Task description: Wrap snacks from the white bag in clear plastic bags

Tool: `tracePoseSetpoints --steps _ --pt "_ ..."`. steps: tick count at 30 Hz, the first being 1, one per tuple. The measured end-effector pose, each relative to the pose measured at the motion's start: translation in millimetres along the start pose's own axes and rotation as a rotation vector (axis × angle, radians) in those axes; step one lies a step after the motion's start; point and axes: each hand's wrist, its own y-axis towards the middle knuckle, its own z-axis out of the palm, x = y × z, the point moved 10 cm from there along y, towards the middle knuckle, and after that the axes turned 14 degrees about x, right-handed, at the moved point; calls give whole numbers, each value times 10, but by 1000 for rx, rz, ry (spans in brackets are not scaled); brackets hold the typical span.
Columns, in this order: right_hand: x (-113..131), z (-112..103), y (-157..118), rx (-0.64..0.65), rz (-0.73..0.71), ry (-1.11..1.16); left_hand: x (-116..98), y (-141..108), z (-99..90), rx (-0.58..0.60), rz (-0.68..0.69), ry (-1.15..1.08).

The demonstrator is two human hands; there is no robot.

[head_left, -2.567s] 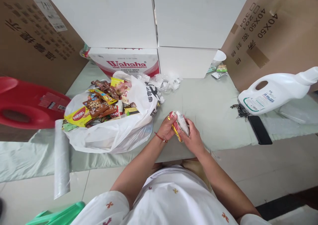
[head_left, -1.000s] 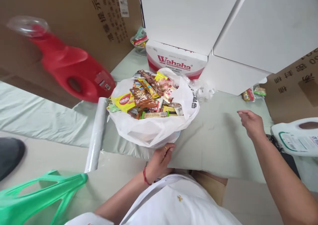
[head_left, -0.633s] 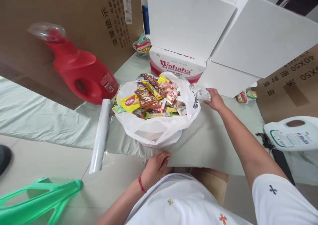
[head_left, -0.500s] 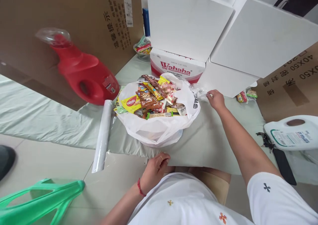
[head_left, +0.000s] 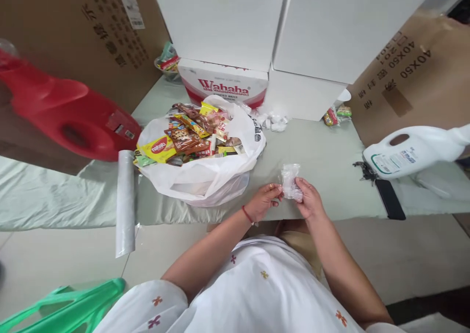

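Note:
Low over the table's front edge, both hands hold a small, crinkled clear plastic packet. My left hand pinches its left side between thumb and fingers. Gripping the right side is my right hand. Whatever may be inside the packet is too small to make out. To the left of the hands stands a white plastic bag, its mouth wide open and full of wrapped snacks. Several crumpled clear plastic pieces lie behind the hands, beside the bag.
A red jug and a plastic film roll are at left. Behind stand a Wahaha box and white panels. At right lie a white jug, keys and a black phone. A green stool stands lower left.
My right hand has come back from the clear plastic beside the bag with a packet. My left hand has moved right and taken hold of it too. The view has shifted right.

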Motion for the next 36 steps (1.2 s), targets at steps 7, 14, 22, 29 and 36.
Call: tracePoseSetpoints --steps 7,14,22,29,36 --pt "415 -296 -401 -166 -342 -563 61 118 -45 -146 88 76" --pt "251 -209 -347 -10 -208 -772 71 109 2 -194 106 215" --pt "147 -178 -210 62 -198 -646 264 154 -66 -236 -48 193" --pt "-25 -689 -198 -206 -130 7 159 84 -407 -323 23 -86" --pt "-39 -652 -272 -113 -115 111 -103 -69 -513 -456 150 166"
